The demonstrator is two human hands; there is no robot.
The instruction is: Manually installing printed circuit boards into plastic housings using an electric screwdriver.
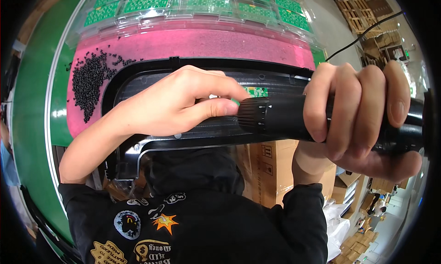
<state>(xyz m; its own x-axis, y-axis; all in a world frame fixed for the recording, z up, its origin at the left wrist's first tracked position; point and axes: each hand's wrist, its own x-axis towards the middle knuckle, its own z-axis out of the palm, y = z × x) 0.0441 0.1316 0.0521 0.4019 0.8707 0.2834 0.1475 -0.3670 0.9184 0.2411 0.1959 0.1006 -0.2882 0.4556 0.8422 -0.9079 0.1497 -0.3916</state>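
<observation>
My right hand (349,112) is wrapped around a thick black electric screwdriver (285,117) with a ribbed collar, lying level and pointing left. Just past its nose, the thumb and forefinger of my left hand (179,98) pinch a small green circuit board (258,91). The board shows partly behind the tool; my fingers and the collar cover the rest. Beneath both hands lies a long black plastic housing (206,134) with a raised rim and rounded corners. The screwdriver's tip is hidden, so whether it touches anything cannot be seen.
A pile of small black screws (89,80) is scattered on the pink mat (183,41) at the left. Clear plastic trays (197,25) with several green boards stand at the back. A black cable (365,34) hangs at the upper right; cardboard boxes (275,172) stand below.
</observation>
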